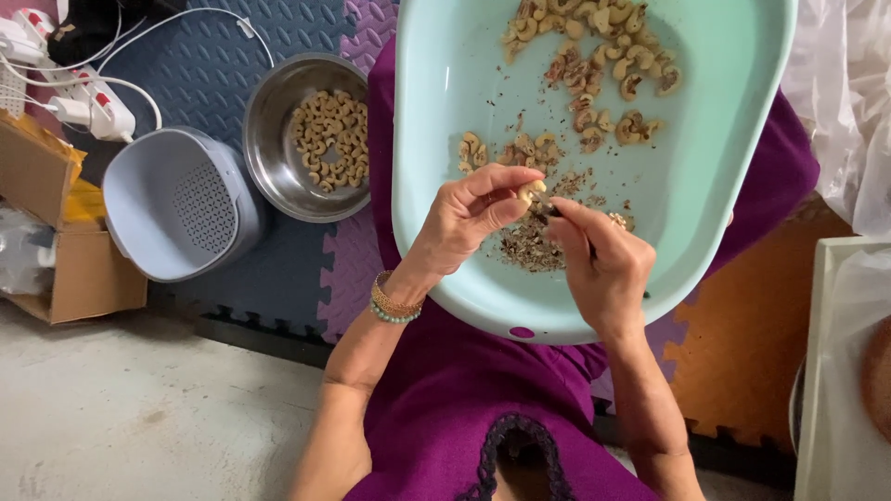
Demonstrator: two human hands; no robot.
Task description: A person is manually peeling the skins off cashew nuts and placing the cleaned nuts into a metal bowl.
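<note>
Foam-mat floor; cashew (pixel 531 191) pinched in left hand (pixel 469 215), right hand (pixel 601 264) touching.

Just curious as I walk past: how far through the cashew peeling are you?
Done: a steel bowl beside the lap holds a layer of pale cashews. In hand: the left hand pinches one nut while the right hand scrapes it over the mint tub. Left: a pile of brownish nuts waits in the tub.

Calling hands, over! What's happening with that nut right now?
Left hand pinching one cashew over the mint tub. Right hand working a small dark tool against it. Peel scraps beneath, nothing blocking.
</note>
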